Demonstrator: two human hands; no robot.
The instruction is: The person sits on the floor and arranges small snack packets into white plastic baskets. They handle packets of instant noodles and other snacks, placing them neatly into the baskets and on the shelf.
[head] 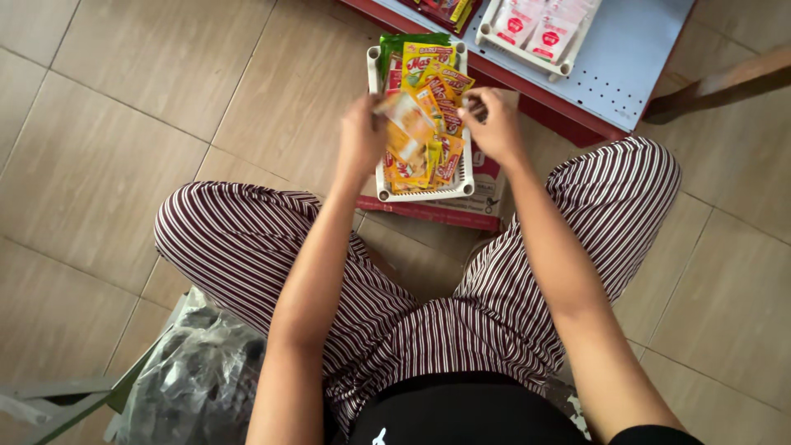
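A white slotted plastic basket point(424, 193) stands on a red and white carton point(482, 202) on the floor between my knees. It holds several yellow and orange seasoning sachets point(437, 124). My left hand point(360, 133) is over the basket's left side, pinching an orange sachet point(405, 115) that is tilted up. My right hand point(493, 124) is over the basket's right edge, fingers curled on the sachets there. I cannot tell exactly which sachet it grips.
A low red and white shelf point(626, 74) lies ahead with another white basket of red and white packets point(535, 33). A clear plastic bag with dark contents point(198, 379) sits by my left leg. Tiled floor surrounds me.
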